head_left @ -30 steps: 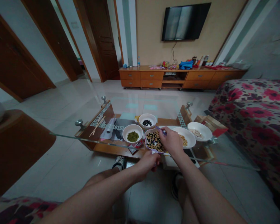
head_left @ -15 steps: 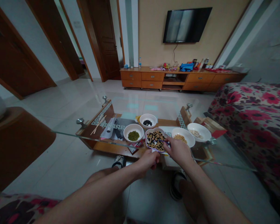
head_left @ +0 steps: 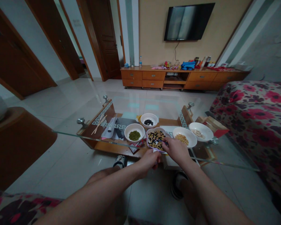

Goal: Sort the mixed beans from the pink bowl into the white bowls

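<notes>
Pinching a thin stick [head_left: 161, 141], our right hand [head_left: 176, 150] reaches into the mixed beans [head_left: 156, 140] in a scalloped dish [head_left: 157, 128] on the glass table [head_left: 67, 133], beside a bowl of soybeans [head_left: 182, 139]; our left hand [head_left: 149, 162], curled, sits at the dish's near rim, its hold unclear.

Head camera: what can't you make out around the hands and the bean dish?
Head view only:
Right hand: fingers hide the grip on the thin stick.
Left hand: hides the near rim of the lobed dish; contact unclear.
Mixed beans: too small to count.
</notes>
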A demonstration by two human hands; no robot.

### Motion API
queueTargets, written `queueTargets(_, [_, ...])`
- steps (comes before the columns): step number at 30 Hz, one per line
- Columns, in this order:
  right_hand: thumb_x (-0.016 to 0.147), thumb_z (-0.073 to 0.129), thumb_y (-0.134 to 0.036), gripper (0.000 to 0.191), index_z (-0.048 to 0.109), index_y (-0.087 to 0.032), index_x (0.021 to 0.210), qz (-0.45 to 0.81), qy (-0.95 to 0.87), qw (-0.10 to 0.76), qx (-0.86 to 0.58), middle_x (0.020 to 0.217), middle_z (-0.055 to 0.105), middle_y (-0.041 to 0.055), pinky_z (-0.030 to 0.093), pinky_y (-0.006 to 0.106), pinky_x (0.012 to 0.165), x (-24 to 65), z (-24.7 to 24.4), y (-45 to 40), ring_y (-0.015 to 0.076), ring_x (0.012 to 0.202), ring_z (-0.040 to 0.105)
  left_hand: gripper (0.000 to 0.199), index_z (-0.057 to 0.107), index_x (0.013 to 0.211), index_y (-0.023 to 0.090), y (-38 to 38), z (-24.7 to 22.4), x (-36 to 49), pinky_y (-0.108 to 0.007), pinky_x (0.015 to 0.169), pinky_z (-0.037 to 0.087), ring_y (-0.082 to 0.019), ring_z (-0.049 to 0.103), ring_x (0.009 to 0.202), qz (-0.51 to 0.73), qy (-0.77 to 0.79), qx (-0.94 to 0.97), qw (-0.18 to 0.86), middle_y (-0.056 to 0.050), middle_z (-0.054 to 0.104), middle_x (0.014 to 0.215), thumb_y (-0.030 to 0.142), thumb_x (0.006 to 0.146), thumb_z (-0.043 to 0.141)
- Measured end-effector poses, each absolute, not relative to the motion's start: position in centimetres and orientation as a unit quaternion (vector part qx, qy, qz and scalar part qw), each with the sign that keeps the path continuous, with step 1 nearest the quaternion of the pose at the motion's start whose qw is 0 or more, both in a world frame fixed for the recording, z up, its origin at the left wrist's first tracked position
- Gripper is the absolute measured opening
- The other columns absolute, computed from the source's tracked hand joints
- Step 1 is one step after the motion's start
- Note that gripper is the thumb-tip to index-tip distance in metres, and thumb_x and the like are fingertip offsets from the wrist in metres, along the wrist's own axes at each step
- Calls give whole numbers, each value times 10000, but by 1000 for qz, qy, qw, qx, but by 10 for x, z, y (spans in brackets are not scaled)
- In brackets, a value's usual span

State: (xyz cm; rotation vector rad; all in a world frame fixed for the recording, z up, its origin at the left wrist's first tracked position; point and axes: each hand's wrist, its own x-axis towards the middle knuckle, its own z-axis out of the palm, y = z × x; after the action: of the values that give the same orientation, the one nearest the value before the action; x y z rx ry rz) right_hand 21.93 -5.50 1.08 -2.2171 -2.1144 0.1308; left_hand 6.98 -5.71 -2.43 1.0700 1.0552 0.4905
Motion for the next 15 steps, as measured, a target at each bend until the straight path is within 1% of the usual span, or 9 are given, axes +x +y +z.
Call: queueTargets(15, [943,436,-382,282,678,-237,955,30,-693,43,-719,886,732,65,386,263,625,220,6,-53,222,820,682,53,477,686,194,-56,-30,69,-228,439,283,-99,406,460,225,465,482,707,25,473,605,216,727,452])
